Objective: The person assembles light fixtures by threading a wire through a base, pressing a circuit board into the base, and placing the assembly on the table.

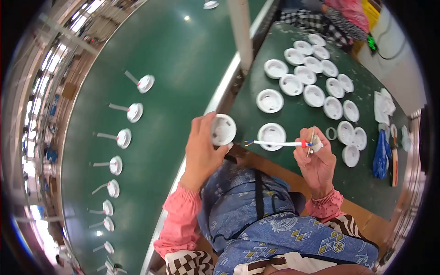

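1. Gripping a white cup (223, 130), the left hand (198, 149) has its fingers at the cup's left side, thumb underneath.
2. The right hand (318, 158) pinches a cable fitting (316, 143) between thumb and fingers; its white cable (277, 144) points left, above a second cup (271, 130).
3. A red band rings the cable; coloured wires end it. The held cup is round and hollow.
4. Fingers partly hide the fitting, its form unclear.

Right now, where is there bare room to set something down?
Bare: the left green surface, between the wired parts and the pale rail; the right table, between the blue bag and near edge. Crowded: the table's far half, full of white cups.
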{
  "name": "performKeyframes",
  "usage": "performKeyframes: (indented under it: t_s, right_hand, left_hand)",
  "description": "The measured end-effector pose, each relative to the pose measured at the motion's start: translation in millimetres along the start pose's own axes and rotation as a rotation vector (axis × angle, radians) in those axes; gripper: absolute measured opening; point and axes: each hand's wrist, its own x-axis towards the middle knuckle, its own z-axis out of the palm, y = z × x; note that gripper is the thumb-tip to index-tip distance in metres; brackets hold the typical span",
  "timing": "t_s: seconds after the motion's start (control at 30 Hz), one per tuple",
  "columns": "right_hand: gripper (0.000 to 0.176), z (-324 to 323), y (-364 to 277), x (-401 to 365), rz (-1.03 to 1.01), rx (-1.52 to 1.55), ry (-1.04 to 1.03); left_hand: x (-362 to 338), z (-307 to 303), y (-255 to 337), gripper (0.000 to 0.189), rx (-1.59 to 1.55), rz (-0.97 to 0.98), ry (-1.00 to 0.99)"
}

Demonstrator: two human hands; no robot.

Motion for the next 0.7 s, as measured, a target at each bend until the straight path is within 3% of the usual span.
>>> performKeyframes:
  t_s: [0.17, 0.23, 0.4, 0.63, 0.7]
  right_hand:
    - [0.031, 37.1, 52.8, 13.9, 0.161, 0.027, -0.148]
    - [0.032, 53.0, 75.7, 17.2, 0.250, 0.021, -0.203]
    - [0.030, 85.0, 115.5, 8.9, 0.395, -0.096, -0.404]
    - [0.032, 95.2, 119.7, -0.1, 0.327, -0.478, -0.665]
    - [0.024, 94.5, 118.9, -2.7, 0.282, -0.536, -0.713]
  left_hand:
    - [-95.5, -62.6, -31.6, 0.074, 0.171, -0.309, 0.261]
    - [-126.9, -70.1, -44.6, 0.074, 0.205, -0.342, 0.302]
    - [-161.2, -64.5, -34.8, 0.079, 0.104, -0.342, 0.430]
    - [-170.6, -61.7, -21.0, 0.081, -0.026, -0.270, 0.438]
    - [-171.1, -62.5, -18.3, 0.080, -0.047, -0.242, 0.440]
